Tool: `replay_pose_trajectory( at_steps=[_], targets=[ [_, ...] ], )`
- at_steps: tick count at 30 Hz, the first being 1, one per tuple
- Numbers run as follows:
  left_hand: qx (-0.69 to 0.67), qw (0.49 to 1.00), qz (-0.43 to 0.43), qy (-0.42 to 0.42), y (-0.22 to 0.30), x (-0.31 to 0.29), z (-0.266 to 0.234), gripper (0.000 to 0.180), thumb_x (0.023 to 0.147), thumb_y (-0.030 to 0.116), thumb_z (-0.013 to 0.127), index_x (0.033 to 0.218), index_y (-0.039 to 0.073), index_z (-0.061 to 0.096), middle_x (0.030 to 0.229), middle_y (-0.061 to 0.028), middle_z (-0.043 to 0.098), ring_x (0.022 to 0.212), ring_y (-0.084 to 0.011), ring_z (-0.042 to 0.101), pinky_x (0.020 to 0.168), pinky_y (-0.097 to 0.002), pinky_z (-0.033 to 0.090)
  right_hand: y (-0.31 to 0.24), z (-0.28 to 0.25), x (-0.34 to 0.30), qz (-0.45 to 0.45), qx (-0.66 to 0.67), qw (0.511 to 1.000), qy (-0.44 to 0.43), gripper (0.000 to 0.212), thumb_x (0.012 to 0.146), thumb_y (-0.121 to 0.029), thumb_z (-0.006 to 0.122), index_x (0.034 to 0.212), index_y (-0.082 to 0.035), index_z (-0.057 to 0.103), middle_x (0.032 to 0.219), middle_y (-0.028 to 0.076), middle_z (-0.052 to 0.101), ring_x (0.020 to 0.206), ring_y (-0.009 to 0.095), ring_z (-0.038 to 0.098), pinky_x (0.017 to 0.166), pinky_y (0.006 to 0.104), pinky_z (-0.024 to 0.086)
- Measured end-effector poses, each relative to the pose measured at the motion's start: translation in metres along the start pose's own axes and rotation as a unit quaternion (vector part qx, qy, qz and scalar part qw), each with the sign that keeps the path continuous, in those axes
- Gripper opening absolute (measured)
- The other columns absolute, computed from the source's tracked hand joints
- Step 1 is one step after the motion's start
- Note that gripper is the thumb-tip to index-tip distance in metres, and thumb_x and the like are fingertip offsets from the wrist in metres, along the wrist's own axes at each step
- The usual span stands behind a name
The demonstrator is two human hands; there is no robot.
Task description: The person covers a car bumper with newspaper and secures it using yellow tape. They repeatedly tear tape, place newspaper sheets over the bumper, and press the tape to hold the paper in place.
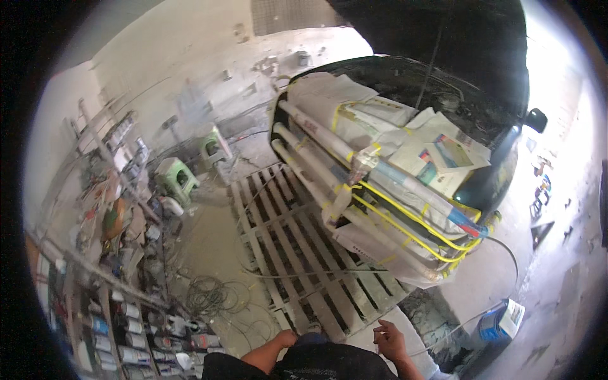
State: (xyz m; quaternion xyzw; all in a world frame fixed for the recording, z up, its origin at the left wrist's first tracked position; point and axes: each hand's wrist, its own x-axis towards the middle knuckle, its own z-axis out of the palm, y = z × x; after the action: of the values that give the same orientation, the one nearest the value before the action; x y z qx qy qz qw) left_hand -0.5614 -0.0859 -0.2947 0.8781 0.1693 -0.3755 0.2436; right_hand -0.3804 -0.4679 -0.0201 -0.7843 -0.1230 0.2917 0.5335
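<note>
My left hand [287,339] hangs low in front of my body, over the near end of a wooden slatted pallet [297,247]; its fingers are turned from view. My right hand [390,342] is raised a little at the lower right, fingers loosely bent and apart, with nothing in it. Beyond the pallet stands the front end of a car, its dark hood [437,38] up. Masking paper [354,101] and yellow tape cover much of that front. The grille bars [405,218] carry yellow tape. Neither hand touches the car.
Along the left, a rack [107,316] holds several cans and bottles beside piled clutter [123,221]. Two green plastic stools [177,179] stand near the back wall. A coiled hose [212,296] lies on the floor, and its line crosses the pallet. A blue-and-white container [500,321] sits at right.
</note>
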Motion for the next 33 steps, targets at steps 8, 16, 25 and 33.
replay_pose_trajectory(
  at_steps=[8, 16, 25, 33],
  targets=[
    [-0.136, 0.980, -0.101, -0.104, 0.049, -0.001, -0.082, 0.039, 0.095, 0.036, 0.049, 0.116, 0.006, 0.061, 0.109, -0.0124, 0.061, 0.090, -0.0282, 0.059, 0.082, -0.0479, 0.047, -0.028, -0.006, 0.023, -0.018, 0.255, 0.962, 0.096, 0.050, 0.088, -0.008, 0.062, 0.134, -0.002, 0.042, 0.115, 0.012, 0.062, 0.090, 0.020, 0.062, 0.071, 0.0323, 0.052],
    [0.029, 0.995, 0.094, -0.025, 0.061, 0.060, -0.144, 0.048, 0.096, 0.039, 0.048, 0.132, 0.007, 0.051, 0.120, -0.0149, 0.057, 0.101, -0.0328, 0.058, 0.086, -0.0474, 0.047, -0.064, 0.001, 0.020, 0.018, 0.190, 0.968, 0.163, 0.048, 0.090, -0.001, 0.053, 0.136, -0.007, 0.040, 0.118, 0.011, 0.061, 0.089, 0.019, 0.065, 0.063, 0.0285, 0.054],
    [-0.185, 0.889, 0.395, 0.137, 0.362, -0.009, -0.345, 0.035, 0.094, 0.029, 0.056, 0.119, 0.005, 0.059, 0.113, -0.0156, 0.063, 0.106, -0.0294, 0.061, 0.089, -0.0388, 0.048, -0.009, -0.042, -0.004, -0.024, 0.348, 0.903, 0.251, 0.043, 0.092, -0.002, 0.056, 0.132, -0.002, 0.042, 0.100, 0.015, 0.066, 0.076, 0.018, 0.063, 0.069, 0.0314, 0.052],
    [-0.093, 0.728, 0.551, 0.398, 0.591, 0.000, -0.482, 0.032, 0.083, 0.008, 0.064, 0.114, 0.002, 0.058, 0.100, -0.0156, 0.059, 0.089, -0.0306, 0.061, 0.080, -0.0374, 0.050, 0.037, -0.134, -0.006, 0.000, 0.340, 0.898, 0.278, 0.031, 0.091, -0.005, 0.059, 0.121, -0.002, 0.052, 0.084, 0.009, 0.065, 0.067, 0.015, 0.059, 0.060, 0.0269, 0.048]
  ],
)
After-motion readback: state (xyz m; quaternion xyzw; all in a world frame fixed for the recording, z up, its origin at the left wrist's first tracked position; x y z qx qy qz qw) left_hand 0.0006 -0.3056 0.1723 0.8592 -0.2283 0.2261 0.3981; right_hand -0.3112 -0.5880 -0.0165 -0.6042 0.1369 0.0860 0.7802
